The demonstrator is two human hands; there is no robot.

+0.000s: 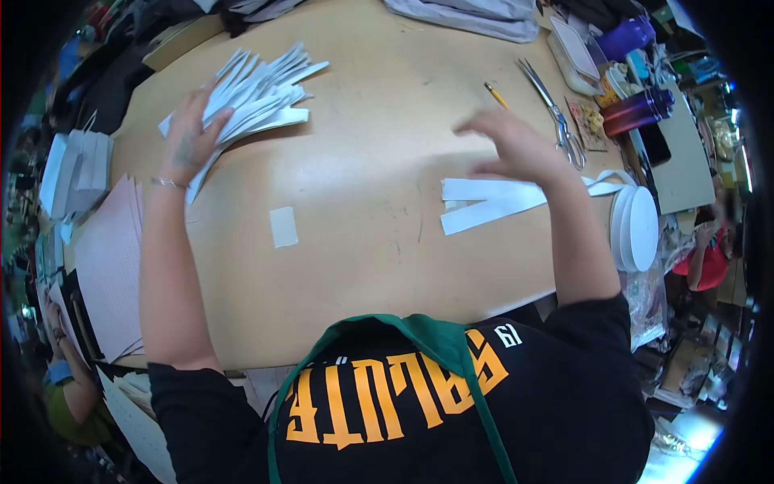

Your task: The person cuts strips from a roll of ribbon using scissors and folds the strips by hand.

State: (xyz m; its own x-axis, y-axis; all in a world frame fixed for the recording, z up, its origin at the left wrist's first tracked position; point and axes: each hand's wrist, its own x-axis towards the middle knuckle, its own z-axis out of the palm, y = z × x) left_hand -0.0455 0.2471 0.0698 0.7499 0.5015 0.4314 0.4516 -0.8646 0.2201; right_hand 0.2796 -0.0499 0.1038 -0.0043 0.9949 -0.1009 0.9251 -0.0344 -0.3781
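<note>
My left hand [193,135] grips the near end of a loose bundle of white strips [262,97] at the upper left of the table. The strips fan out to the right beyond my fingers. My right hand [512,145] is in the air at the right, fingers apart and slightly blurred, holding nothing. Just below it lie two flat ends of white elastic-like band [492,206], partly hidden by my right forearm. They lead toward white rolls of band [637,227] at the table's right edge. A small pale square patch [284,227] lies left of the table's middle.
Large scissors [555,113] and a yellow pencil [496,94] lie beyond my right hand. A purple bottle [637,111], a phone [655,143] and a plastic container [574,56] line the right edge. Pinkish sheets [109,266] and a white paper bag [76,173] are at the left.
</note>
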